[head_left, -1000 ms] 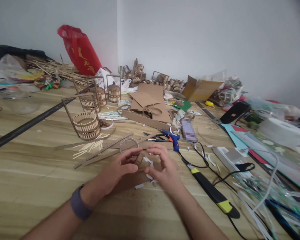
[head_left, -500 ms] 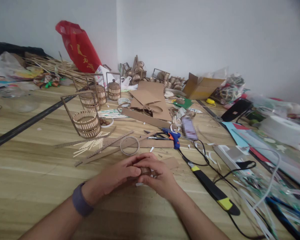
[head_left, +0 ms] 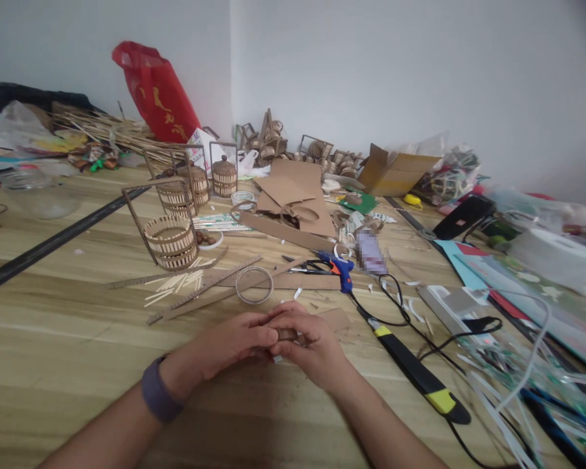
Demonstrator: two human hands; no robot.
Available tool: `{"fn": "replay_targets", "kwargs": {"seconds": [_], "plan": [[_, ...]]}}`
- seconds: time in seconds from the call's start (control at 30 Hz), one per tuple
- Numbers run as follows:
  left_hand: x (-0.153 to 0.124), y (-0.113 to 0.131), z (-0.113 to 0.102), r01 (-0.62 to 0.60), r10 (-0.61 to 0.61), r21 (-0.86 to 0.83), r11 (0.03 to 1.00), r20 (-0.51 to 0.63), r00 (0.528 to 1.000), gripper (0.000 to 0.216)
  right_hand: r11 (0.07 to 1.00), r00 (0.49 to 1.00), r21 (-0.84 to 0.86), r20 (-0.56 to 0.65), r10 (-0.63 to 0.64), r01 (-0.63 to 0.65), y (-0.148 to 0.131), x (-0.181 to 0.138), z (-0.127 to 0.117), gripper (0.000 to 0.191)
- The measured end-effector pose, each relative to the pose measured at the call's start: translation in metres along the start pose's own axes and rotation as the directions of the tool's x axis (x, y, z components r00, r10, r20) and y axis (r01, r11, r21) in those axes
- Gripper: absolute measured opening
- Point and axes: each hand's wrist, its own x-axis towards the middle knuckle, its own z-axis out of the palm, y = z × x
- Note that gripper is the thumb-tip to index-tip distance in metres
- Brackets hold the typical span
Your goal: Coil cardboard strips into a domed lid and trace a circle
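Note:
My left hand (head_left: 227, 344) and my right hand (head_left: 306, 346) meet over the wooden table (head_left: 53, 339), fingers curled together round a small brown cardboard piece (head_left: 287, 334). Most of that piece is hidden by the fingers. A flat cardboard scrap (head_left: 336, 318) lies just behind my right hand. A cardboard ring (head_left: 254, 285) rests on the table a little beyond my fingers. A purple band sits on my left wrist (head_left: 159, 395).
A blue glue gun (head_left: 340, 270) and scissors (head_left: 308, 266) lie beyond the hands. A black-and-yellow tool (head_left: 417, 378) with cables lies to the right. Small woven baskets in frames (head_left: 168, 240), cardboard sheets (head_left: 293, 192), sticks (head_left: 173, 284) and a red bag (head_left: 157, 92) fill the back.
A second ago my hands were spread apart over a cardboard piece on the table. They have closed together round a small piece and stayed there.

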Motion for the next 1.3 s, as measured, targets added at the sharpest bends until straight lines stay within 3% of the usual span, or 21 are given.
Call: {"fn": "replay_targets", "kwargs": {"seconds": [0.2, 0.33, 0.4, 0.47, 0.6, 0.67, 0.73, 0.83, 0.9, 0.97, 1.1, 1.2, 1.3], "plan": [[-0.002, 0.009, 0.000, 0.036, -0.055, 0.147, 0.988, 0.132, 0.990, 0.027, 0.998, 0.992, 0.062, 0.122, -0.032, 0.025, -0.003, 0.000, 0.001, 0.027], [0.002, 0.005, 0.000, 0.015, -0.024, 0.067, 0.998, 0.132, 0.991, 0.025, 0.992, 0.990, 0.122, 0.129, -0.050, 0.034, 0.001, 0.001, -0.001, 0.030], [0.004, 0.002, -0.002, -0.001, 0.003, -0.023, 1.000, 0.086, 0.996, 0.029, 0.989, 0.999, 0.150, 0.048, -0.009, 0.001, 0.004, 0.001, -0.005, 0.038], [0.004, 0.001, -0.005, -0.043, 0.045, -0.091, 0.995, 0.022, 0.999, 0.031, 0.982, 0.990, 0.158, -0.080, 0.115, -0.101, 0.006, 0.002, -0.011, 0.043], [0.002, 0.007, -0.015, -0.183, 0.166, -0.130, 0.974, -0.130, 0.977, 0.039, 0.956, 0.889, 0.101, -0.352, 0.292, -0.274, 0.014, 0.004, -0.022, 0.036], [0.001, 0.013, -0.020, -0.251, 0.228, -0.078, 0.965, -0.232, 0.946, 0.044, 0.954, 0.857, 0.041, -0.429, 0.286, -0.298, 0.021, 0.006, -0.025, 0.033], [0.001, 0.020, -0.024, -0.263, 0.279, 0.092, 0.960, -0.337, 0.899, 0.043, 0.947, 0.853, -0.035, -0.445, 0.272, -0.319, 0.030, 0.008, -0.026, 0.031], [0.002, 0.027, -0.030, -0.088, 0.318, 0.417, 0.905, -0.522, 0.791, 0.039, 0.930, 0.893, -0.223, -0.411, 0.182, -0.292, 0.041, 0.007, -0.026, 0.024], [0.003, 0.029, -0.036, 0.075, 0.336, 0.537, 0.840, -0.624, 0.706, 0.042, 0.902, 0.940, -0.378, -0.332, 0.077, -0.208, 0.046, 0.006, -0.024, 0.019], [0.005, 0.029, -0.043, 0.207, 0.351, 0.604, 0.770, -0.671, 0.652, 0.046, 0.852, 0.973, -0.508, -0.230, 0.012, -0.131, 0.049, 0.004, -0.022, 0.018], [0.008, 0.025, -0.052, 0.321, 0.362, 0.681, 0.659, -0.661, 0.658, 0.048, 0.763, 0.995, -0.645, -0.100, -0.021, -0.049, 0.050, 0.001, -0.018, 0.018], [0.009, 0.023, -0.052, 0.288, 0.366, 0.693, 0.661, -0.633, 0.682, 0.048, 0.742, 0.997, -0.670, -0.075, -0.029, -0.029, 0.051, 0.000, -0.016, 0.018], [0.009, 0.023, -0.052, 0.289, 0.374, 0.674, 0.680, -0.657, 0.654, 0.049, 0.742, 0.997, -0.670, -0.066, -0.034, -0.019, 0.051, 0.000, -0.016, 0.018]]}}
